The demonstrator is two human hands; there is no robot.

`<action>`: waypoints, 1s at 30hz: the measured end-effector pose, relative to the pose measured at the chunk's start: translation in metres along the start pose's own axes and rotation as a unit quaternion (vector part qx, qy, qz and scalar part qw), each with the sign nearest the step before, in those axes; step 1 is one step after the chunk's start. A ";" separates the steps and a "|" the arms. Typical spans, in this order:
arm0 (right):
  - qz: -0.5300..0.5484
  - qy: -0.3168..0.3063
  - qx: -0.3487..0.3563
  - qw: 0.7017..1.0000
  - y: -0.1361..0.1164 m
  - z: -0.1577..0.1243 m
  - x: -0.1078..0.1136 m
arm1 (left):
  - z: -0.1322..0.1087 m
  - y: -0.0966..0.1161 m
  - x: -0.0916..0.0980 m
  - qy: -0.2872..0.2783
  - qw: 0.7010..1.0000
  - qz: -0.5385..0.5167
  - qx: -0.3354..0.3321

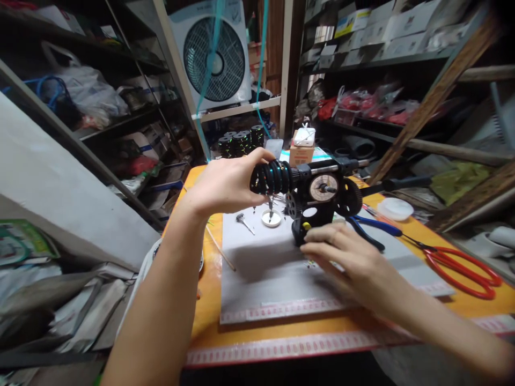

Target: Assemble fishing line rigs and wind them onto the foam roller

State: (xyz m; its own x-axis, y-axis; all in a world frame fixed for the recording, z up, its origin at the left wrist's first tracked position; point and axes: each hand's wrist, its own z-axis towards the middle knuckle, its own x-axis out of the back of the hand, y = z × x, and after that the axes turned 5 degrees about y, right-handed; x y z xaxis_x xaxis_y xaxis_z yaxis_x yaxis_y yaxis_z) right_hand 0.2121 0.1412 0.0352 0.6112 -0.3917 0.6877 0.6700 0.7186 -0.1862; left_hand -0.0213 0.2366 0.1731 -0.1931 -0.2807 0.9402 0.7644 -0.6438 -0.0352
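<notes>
left hand [225, 185] raised, fingers curled closed around the black coil [270, 178] — the coil sits on the winding machine [322, 195] shaft | right hand [350, 257] low over the grey mat [257, 268], fingers stretched, tips touching the machine base, gripping nothing | left fingertips behind the coil are hidden — base partly covered

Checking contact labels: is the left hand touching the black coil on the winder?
Touching. Head view: left hand fingers curl over the black coil, no gap visible.
</notes>
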 end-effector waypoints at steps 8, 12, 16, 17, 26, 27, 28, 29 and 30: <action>-0.057 0.116 0.013 0.992 0.009 0.116 0.030 | -0.002 0.000 0.001 -0.002 1.000 0.003 -0.007; -0.044 0.099 0.023 0.994 0.017 0.130 0.030 | -0.002 0.000 0.001 0.003 1.000 0.009 -0.007; -0.038 0.089 0.029 0.995 0.018 0.130 0.033 | -0.002 0.000 0.000 0.009 1.000 0.006 -0.009; -0.037 0.092 0.026 0.995 0.017 0.130 0.034 | -0.003 0.000 -0.001 0.010 1.000 0.005 -0.011; -0.035 0.073 0.008 0.997 0.015 0.134 0.040 | -0.003 0.000 -0.001 0.008 1.000 -0.001 -0.013; -0.035 0.070 0.012 0.997 0.015 0.134 0.041 | -0.003 0.000 -0.001 0.009 1.000 -0.001 -0.014; -0.038 0.066 0.017 0.997 0.015 0.134 0.042 | -0.003 -0.001 -0.001 0.009 1.000 0.000 -0.015; -0.042 0.064 0.023 0.997 0.016 0.135 0.042 | -0.002 -0.001 -0.001 0.010 1.000 0.000 -0.015; -0.045 0.062 0.030 0.997 0.016 0.135 0.042 | -0.002 -0.001 -0.001 0.010 1.000 0.000 -0.015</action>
State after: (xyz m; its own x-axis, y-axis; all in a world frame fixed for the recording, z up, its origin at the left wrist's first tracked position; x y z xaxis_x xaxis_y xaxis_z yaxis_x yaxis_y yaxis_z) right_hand 0.1918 0.2134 0.1561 0.5996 -0.5211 0.6074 0.7003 0.7089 -0.0832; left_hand -0.0232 0.2357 0.1712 -0.2053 -0.2957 0.9330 0.7459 -0.6645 -0.0465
